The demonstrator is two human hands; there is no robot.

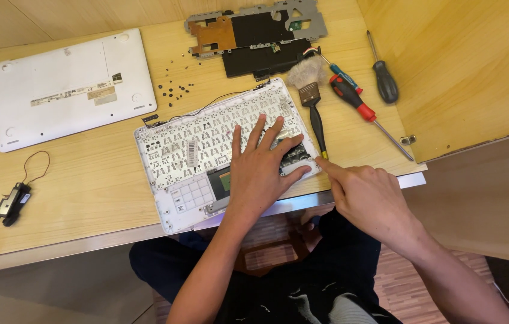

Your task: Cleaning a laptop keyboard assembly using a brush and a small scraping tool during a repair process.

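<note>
At the front edge of the wooden desk (86, 192) we have the white laptop palmrest shell (206, 150) lying underside up, its keyboard backing facing us. Its long axis runs left to right with a slight upward tilt toward the right, and its near corner overhangs the desk edge a little. Our left hand (260, 171) lies flat on the shell's right half, fingers spread wide and gripping nothing, the palm pressing near the touchpad area (221, 182) and the fingertips beside a small dark component (295, 156) at the shell's right end. Our right hand (365, 195) comes in from the right, its index finger extended and the other fingers curled, the fingertip touching the shell's near right corner; it holds nothing. The shell therefore lies directly ahead of both hands, with the left hand resting on it and the right hand only at its edge. Just right of the shell a paintbrush (311, 102) lies roughly lengthwise away from us, and beyond it lie a red-handled screwdriver (356, 102) and a black-handled screwdriver (383, 75). Behind the shell lie loose black screws (173, 90) and a metal bracket plate (254, 30); the white bottom cover (68, 84) and a small speaker module (11, 203) sit well apart to the left.
</note>
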